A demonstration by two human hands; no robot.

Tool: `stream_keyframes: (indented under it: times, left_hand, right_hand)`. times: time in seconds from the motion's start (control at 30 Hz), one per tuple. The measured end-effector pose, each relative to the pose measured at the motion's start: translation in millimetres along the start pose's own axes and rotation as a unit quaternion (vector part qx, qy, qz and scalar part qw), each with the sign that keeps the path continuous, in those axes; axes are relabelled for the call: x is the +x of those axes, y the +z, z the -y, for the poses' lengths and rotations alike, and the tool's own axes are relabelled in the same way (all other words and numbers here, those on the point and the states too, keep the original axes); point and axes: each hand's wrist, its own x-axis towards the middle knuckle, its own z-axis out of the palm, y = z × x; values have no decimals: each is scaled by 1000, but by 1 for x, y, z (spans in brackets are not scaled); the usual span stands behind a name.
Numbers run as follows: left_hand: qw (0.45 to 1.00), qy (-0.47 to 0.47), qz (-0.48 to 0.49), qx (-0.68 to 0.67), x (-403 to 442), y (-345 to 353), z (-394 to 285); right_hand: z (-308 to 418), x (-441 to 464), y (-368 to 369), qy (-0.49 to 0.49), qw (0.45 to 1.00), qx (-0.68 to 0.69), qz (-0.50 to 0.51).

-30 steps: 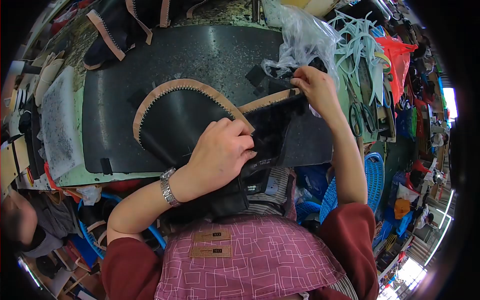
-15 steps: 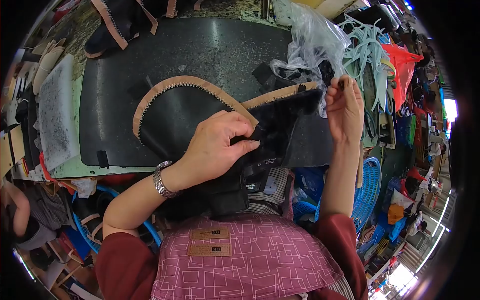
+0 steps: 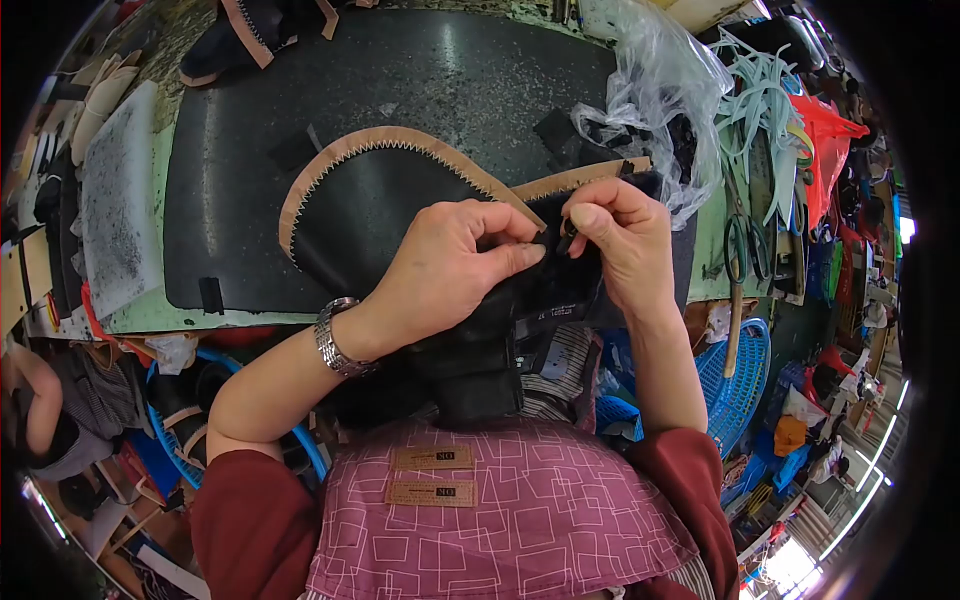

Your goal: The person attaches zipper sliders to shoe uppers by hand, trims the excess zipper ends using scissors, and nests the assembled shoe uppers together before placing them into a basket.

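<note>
The black piece overhangs the table at its near edge. The left hand pinches it beside the trim's end, seemingly for steadiness; the right hand, fingertips closed, grips a dark bit nearby.

At two o'clock the right hand mostly hides a dark piece I can't identify. Tan-edged pieces at eleven run past my top edge; white print at three is too small to read.
</note>
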Motion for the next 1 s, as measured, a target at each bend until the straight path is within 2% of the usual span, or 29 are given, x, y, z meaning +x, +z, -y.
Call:
stream_keyframes:
  times: [0.1,0.2,0.33,0.43,0.5,0.7,0.9,1.0]
  left_hand:
    - [1000,-4,12,15,1,0,0]
    - [1000,3,8,23,3,1,2]
    - [999,-1,-10,-50,2,1,4]
    - [998,7,-6,-55,3,1,6]
    - [999,8,-8,-46,3,1,5]
    - [999,2,0,-38,3,2,5]
    - [1000,-12,2,-10,4,1,2]
    - [1000,-1,2,-25,4,1,4]
  right_hand:
    - [6,0,4,-31,997,-58,30]
    - [8,1,9,-24,998,-38,32]
    - [5,-5,10,-26,993,-102,44]
    - [5,-7,11,-42,994,-86,50]
    - [5,-5,12,-34,998,-15,56]
    - [4,7,5,-18,997,63,50]
    - [8,8,4,-3,993,32,115]
    - [4,10,1,-19,995,32,91]
